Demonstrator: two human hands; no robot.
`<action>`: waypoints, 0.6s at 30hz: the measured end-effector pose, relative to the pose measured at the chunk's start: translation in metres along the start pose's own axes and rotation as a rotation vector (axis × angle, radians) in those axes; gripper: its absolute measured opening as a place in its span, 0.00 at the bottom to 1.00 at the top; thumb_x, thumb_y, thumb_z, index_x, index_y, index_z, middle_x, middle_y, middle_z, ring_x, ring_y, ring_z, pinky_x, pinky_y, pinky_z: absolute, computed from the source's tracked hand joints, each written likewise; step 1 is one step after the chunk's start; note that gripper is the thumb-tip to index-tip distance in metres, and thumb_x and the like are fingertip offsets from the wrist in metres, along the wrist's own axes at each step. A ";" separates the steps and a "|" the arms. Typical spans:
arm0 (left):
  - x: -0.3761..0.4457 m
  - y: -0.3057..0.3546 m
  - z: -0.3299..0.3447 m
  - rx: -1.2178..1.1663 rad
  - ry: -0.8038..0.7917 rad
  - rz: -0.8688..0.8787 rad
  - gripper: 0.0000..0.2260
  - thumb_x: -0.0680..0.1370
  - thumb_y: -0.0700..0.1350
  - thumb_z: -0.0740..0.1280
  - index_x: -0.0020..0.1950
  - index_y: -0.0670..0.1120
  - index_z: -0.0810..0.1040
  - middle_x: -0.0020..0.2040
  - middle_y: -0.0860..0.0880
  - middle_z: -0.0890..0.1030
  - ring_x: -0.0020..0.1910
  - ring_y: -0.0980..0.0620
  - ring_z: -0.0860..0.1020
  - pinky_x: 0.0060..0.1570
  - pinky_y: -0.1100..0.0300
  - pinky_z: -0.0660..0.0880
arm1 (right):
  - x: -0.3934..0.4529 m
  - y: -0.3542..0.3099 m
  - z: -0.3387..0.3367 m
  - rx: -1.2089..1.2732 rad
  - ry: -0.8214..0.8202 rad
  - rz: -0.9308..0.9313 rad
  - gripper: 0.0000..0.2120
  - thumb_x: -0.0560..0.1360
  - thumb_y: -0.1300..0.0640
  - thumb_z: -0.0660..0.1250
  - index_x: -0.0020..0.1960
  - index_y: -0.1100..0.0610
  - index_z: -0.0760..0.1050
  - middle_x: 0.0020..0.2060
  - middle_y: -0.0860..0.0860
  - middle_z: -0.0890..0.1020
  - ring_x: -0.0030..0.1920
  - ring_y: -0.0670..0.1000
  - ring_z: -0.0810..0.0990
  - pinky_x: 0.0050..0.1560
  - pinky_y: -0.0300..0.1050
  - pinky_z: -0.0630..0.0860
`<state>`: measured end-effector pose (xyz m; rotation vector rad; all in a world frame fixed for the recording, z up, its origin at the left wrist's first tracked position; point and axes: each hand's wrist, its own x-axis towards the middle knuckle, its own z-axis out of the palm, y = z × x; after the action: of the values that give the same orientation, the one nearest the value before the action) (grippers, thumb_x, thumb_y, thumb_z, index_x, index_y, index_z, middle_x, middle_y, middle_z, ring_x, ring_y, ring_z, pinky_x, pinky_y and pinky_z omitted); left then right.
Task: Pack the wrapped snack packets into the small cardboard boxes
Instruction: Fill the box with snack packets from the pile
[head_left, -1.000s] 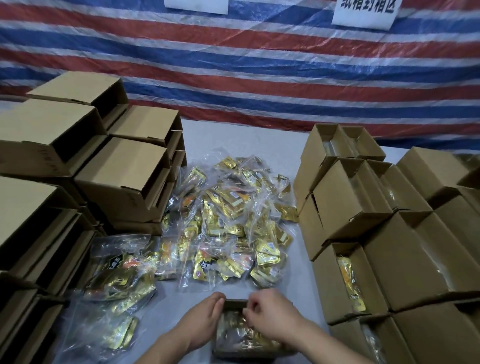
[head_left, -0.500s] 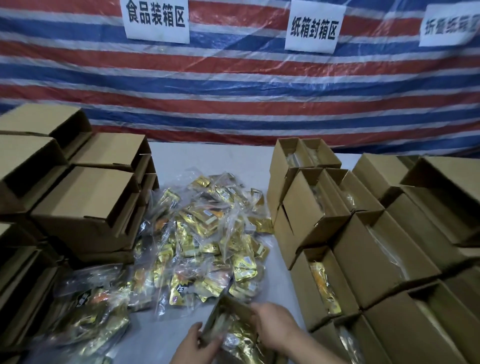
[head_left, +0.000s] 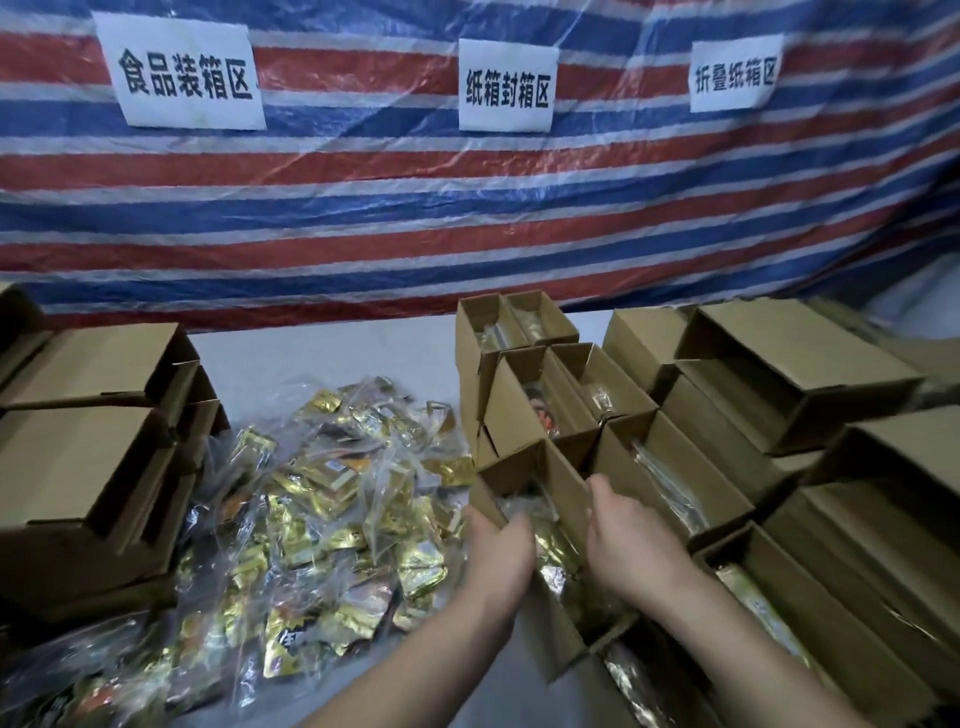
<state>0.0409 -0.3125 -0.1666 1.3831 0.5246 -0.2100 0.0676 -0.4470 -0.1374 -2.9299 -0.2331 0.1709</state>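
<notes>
A small open cardboard box (head_left: 563, 483) filled with gold snack packets (head_left: 553, 553) is held between both hands at the left edge of the filled-box stack. My left hand (head_left: 496, 551) grips its left wall, fingers curled over the edge. My right hand (head_left: 626, 535) grips its right wall. A heap of clear-wrapped gold and orange snack packets (head_left: 332, 499) lies on the white table (head_left: 332, 348) to the left of the box.
Empty folded boxes (head_left: 88, 457) are stacked along the left. Filled open boxes (head_left: 675, 467) crowd the right side in tiers. A red, white and blue striped tarp with three paper signs (head_left: 184, 73) hangs behind the table.
Both hands lifted the filled box off the table near me and carried it forward and right to the stack of filled boxes. The camera tilted upward.
</notes>
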 end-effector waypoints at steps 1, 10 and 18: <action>0.006 0.003 0.012 0.017 -0.034 -0.041 0.30 0.81 0.46 0.58 0.80 0.48 0.48 0.74 0.46 0.68 0.61 0.48 0.75 0.61 0.53 0.74 | 0.002 0.007 -0.004 -0.035 0.006 0.021 0.07 0.80 0.61 0.58 0.55 0.52 0.63 0.50 0.54 0.82 0.51 0.57 0.82 0.41 0.45 0.67; 0.054 0.020 0.069 0.171 -0.182 -0.172 0.06 0.82 0.44 0.54 0.53 0.48 0.69 0.51 0.45 0.72 0.47 0.47 0.72 0.51 0.52 0.74 | 0.039 0.054 -0.018 -0.429 0.202 -0.009 0.16 0.76 0.57 0.65 0.64 0.52 0.74 0.63 0.52 0.73 0.65 0.53 0.70 0.67 0.49 0.68; 0.084 0.017 0.077 0.288 -0.247 -0.246 0.14 0.82 0.44 0.53 0.65 0.44 0.72 0.63 0.41 0.74 0.60 0.42 0.72 0.56 0.45 0.72 | 0.063 0.081 0.005 -0.452 0.148 -0.023 0.23 0.77 0.56 0.67 0.71 0.52 0.69 0.74 0.53 0.67 0.74 0.54 0.64 0.75 0.52 0.61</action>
<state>0.1388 -0.3700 -0.1834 1.5417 0.4687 -0.6694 0.1399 -0.5136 -0.1648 -3.3634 -0.3189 -0.1191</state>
